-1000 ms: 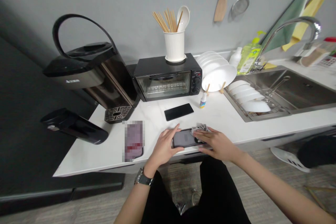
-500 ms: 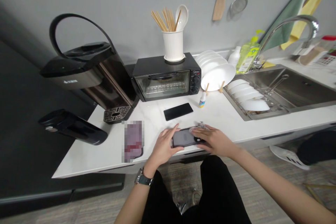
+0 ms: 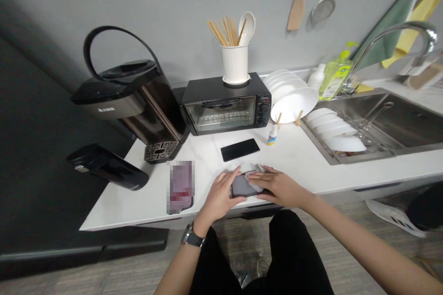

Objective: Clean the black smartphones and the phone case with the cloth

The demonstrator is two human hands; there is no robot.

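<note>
Taking the black toaster oven point(image 3: 224, 110) as your landmark, the grey phone point(image 3: 242, 187) you are working on lies on the counter in front of it, at the near edge. Your left hand point(image 3: 218, 196) holds its left end, fingers at the far corner and thumb along the near side. Your right hand point(image 3: 282, 187) has the crumpled cloth point(image 3: 255, 182) gripped beneath its fingers, pressed on the phone. The cloth has just slid inward from the right end towards the middle and hides the dark camera patch that showed a moment ago; the rubbing seems to be moving on to the central area. Your left hand has kept its place. On top of the oven, a white cup point(image 3: 235, 64) holds wooden chopsticks point(image 3: 224, 31) and a white spoon point(image 3: 247, 30). Behind the oven's glass door is a wire rack. Just right of the oven, white plates point(image 3: 294, 105) stand on edge; farther right, the sink point(image 3: 411, 122) holds a row of white bowls point(image 3: 328, 125) at its left side.
</note>
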